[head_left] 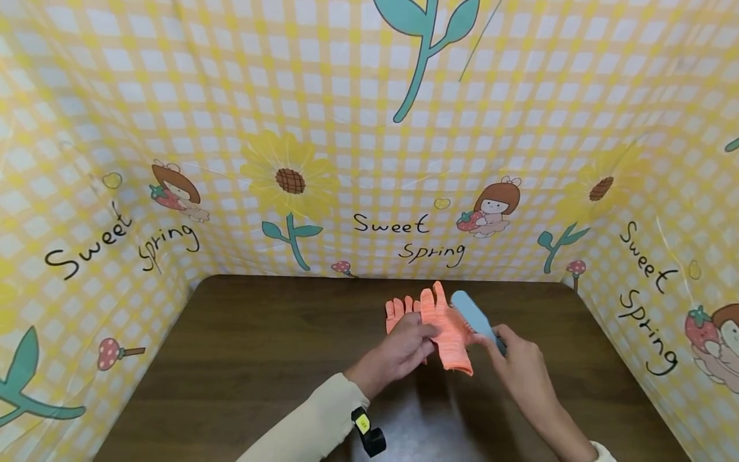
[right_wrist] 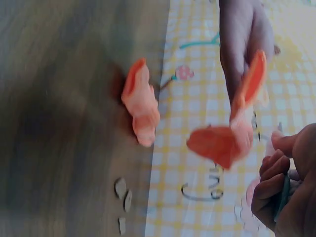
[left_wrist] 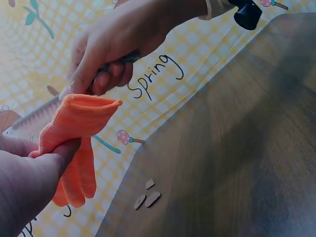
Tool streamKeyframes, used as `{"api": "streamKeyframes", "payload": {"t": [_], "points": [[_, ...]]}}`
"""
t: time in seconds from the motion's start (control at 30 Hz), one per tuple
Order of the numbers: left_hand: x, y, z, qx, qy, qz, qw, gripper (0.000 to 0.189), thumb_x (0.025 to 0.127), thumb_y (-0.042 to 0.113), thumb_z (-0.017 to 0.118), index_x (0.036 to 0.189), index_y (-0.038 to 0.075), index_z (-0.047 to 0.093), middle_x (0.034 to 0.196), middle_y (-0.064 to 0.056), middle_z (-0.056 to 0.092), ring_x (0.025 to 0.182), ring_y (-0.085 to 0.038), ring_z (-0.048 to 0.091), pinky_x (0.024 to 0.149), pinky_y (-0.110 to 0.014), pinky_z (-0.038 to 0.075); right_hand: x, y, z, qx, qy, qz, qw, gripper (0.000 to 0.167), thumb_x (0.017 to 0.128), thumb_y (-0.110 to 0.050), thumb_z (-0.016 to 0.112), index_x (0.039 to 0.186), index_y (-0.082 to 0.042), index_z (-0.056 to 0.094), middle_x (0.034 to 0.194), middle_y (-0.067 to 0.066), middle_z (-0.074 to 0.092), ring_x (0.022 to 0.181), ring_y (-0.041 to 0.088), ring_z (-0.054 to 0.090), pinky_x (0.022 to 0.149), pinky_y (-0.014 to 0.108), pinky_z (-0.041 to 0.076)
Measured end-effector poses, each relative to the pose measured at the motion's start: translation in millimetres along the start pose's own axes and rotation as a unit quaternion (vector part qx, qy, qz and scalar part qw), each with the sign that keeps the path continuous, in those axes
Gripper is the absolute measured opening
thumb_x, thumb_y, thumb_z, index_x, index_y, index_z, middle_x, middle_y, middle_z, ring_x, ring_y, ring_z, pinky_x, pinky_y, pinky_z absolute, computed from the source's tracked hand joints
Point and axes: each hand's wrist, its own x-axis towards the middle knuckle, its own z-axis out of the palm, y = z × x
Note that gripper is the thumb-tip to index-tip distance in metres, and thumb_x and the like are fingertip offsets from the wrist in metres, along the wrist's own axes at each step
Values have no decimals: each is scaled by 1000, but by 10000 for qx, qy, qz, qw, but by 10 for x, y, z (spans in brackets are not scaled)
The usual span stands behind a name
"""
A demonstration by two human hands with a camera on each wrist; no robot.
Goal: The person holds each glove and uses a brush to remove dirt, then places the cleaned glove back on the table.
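My left hand (head_left: 398, 350) pinches an orange knit glove (head_left: 453, 337) near its palm, holding it above the table with the fingers pointing up and away. In the left wrist view the glove's cuff (left_wrist: 94, 102) gapes toward me. My right hand (head_left: 522, 362) grips the dark handle of a light blue brush (head_left: 470, 312), whose bristle side faces the glove's right edge; whether the bristles touch it I cannot tell. A second orange glove (head_left: 394, 312) lies on the table behind my left hand, partly hidden; the right wrist view shows this glove (right_wrist: 143, 106) crumpled.
Small pale flat pieces (left_wrist: 153, 199) lie on the dark wooden table (head_left: 277, 333), seen only in the wrist views. A yellow checked cloth (head_left: 369, 160) printed with flowers walls the table at the back and sides. A black device (head_left: 369, 433) is strapped at my left wrist.
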Motion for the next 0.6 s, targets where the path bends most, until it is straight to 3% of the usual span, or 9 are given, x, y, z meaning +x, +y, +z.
{"api": "streamKeyframes", "payload": {"t": [0.17, 0.4, 0.6], "points": [[5, 23, 11, -16, -105, -52, 9999, 43, 105, 1, 44, 147, -5, 40, 145, -11, 54, 127, -17, 51, 120, -45, 38, -44, -79, 93, -111, -113, -308, 9994, 25, 96, -28, 72, 102, -4, 67, 61, -6, 42, 51, 5, 36, 46, 22, 32], [18, -8, 51, -138, -156, 5, 9998, 49, 103, -6, 42, 151, -8, 35, 154, -22, 46, 139, -30, 46, 119, -57, 32, -29, -15, 80, -173, -25, 7, 9998, 33, 96, -38, 70, 103, -6, 68, 59, -4, 47, 54, 10, 43, 51, 25, 35], [13, -21, 75, -383, -111, -126, 9991, 52, 103, -7, 41, 153, -9, 28, 157, -24, 40, 146, -36, 39, 120, -57, 30, -2, 36, 76, -236, -16, 103, 9997, 34, 96, -37, 69, 102, -4, 67, 59, -3, 46, 55, 12, 44, 54, 26, 37]]}}
